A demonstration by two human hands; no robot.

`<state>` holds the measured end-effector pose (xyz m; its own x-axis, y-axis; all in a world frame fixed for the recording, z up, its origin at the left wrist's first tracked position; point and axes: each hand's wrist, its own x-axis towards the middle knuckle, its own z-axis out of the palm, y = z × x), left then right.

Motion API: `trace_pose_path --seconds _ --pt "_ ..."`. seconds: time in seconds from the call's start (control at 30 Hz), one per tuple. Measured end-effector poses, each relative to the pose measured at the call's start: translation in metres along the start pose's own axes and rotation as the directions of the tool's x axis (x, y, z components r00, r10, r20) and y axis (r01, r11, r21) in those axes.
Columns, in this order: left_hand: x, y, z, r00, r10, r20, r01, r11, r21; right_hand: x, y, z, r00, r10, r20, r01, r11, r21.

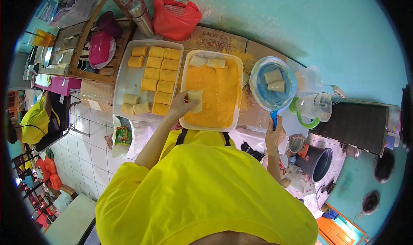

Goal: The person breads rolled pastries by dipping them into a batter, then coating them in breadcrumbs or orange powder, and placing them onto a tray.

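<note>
In my left hand (180,104) is a pale rolled snack (195,101), pinched by the fingers at the left side of a tub (235,123) of orange breadcrumbs (217,92). Pale rolls (216,63) lie on the crumbs at the tub's far end. My right hand (274,135) grips the blue handle of a strainer (290,99), which rests over a pale bowl. Inside the strainer sit pale, wet-looking rolls (272,76). Left of the tub, a clear tray (129,88) holds several crumb-coated rolls (162,75) in rows, with paler ones at its near left.
Behind the tubs are a red plastic bag (176,17) and a metal flask (141,17). A clear jug with a green handle (316,107) stands right of the strainer. Cardboard (254,111) covers the tabletop. A dark bucket (316,164) is on the floor. At far left sits another person (34,126).
</note>
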<state>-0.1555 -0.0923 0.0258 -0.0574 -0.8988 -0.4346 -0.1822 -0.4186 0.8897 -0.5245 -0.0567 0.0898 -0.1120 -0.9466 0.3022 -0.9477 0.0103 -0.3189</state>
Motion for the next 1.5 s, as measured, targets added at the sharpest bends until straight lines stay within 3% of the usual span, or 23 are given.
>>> trace_pose_path --seconds 0.1,0.2,0.4,0.5,0.6,0.7,0.8,0.83,0.9,0.93,1.0,1.1,1.17,1.23,1.27,1.3,1.33,1.43,1.5 --pt "-0.006 -0.006 -0.003 0.999 -0.013 0.047 0.014 1.000 -0.018 -0.002 -0.026 -0.001 0.998 -0.060 0.005 0.058 0.986 0.153" --pt "-0.013 -0.011 -0.005 0.994 -0.022 0.112 0.017 0.999 0.046 -0.010 -0.039 0.016 0.973 -0.173 0.154 0.146 0.973 0.177" --pt "-0.030 -0.011 -0.005 0.983 -0.047 0.177 0.026 0.992 0.121 -0.004 -0.075 0.067 0.884 -0.442 0.153 0.448 0.894 -0.001" --pt "-0.036 -0.004 -0.004 0.984 -0.057 0.171 0.024 0.981 0.193 0.003 -0.086 0.079 0.856 -0.491 0.163 0.501 0.865 -0.023" --pt "-0.039 0.005 0.000 0.990 -0.057 0.128 0.027 0.975 0.221 0.009 -0.088 0.086 0.879 -0.466 0.105 0.459 0.885 0.083" --pt "-0.033 0.028 0.015 0.996 0.026 0.083 -0.041 0.983 0.179 0.015 -0.082 0.070 0.926 -0.297 0.231 0.279 0.954 0.110" --pt "-0.010 0.060 0.045 0.981 0.183 0.066 -0.190 0.974 0.125 0.026 -0.086 0.027 0.981 -0.191 0.033 0.166 0.914 0.370" --pt "-0.003 0.078 0.059 0.963 0.262 0.068 -0.265 0.963 0.047 0.024 -0.075 0.022 0.983 -0.177 0.041 0.149 0.915 0.375" --pt "0.015 0.117 0.090 0.919 0.391 0.057 -0.389 0.920 -0.038 0.021 -0.050 0.013 0.987 -0.148 0.059 0.114 0.916 0.386" --pt "0.023 0.134 0.106 0.897 0.440 0.052 -0.438 0.898 -0.045 0.020 -0.044 0.004 0.992 -0.071 0.100 0.016 0.886 0.464" --pt "0.032 0.158 0.134 0.721 0.681 -0.127 -0.649 0.728 0.220 0.019 -0.038 -0.016 0.977 0.077 0.201 -0.184 0.785 0.592" --pt "0.031 0.169 0.142 0.612 0.755 -0.237 -0.721 0.655 0.224 0.017 -0.018 -0.032 0.946 0.195 0.258 -0.316 0.729 0.607" --pt "0.028 0.132 0.135 0.686 0.654 -0.317 -0.653 0.747 0.128 0.019 -0.005 -0.037 0.959 0.189 0.213 -0.272 0.825 0.495" --pt "0.025 0.053 0.120 0.704 0.532 -0.472 -0.411 0.846 0.339 0.024 0.012 -0.034 0.970 0.175 0.171 -0.233 0.874 0.426" --pt "0.023 0.006 0.111 0.798 0.380 -0.467 -0.220 0.906 0.361 0.028 0.020 -0.031 0.990 0.089 0.112 -0.122 0.933 0.338" --pt "0.013 -0.003 0.105 0.838 -0.028 -0.545 0.159 0.968 0.194 0.033 0.024 -0.030 0.986 0.086 0.144 -0.123 0.953 0.276" --pt "0.006 -0.011 0.103 0.717 -0.429 -0.549 0.520 0.854 0.011 0.037 0.026 -0.029 0.980 0.086 0.177 -0.124 0.969 0.213" --pt "-0.001 -0.013 0.108 0.628 -0.519 -0.580 0.653 0.757 0.028 0.046 0.033 -0.015 0.975 0.047 0.217 -0.047 0.999 -0.006" --pt "0.012 -0.025 0.117 0.591 -0.571 -0.570 0.605 0.781 -0.155 0.048 0.042 -0.001 0.966 0.036 0.255 -0.014 0.996 -0.086"
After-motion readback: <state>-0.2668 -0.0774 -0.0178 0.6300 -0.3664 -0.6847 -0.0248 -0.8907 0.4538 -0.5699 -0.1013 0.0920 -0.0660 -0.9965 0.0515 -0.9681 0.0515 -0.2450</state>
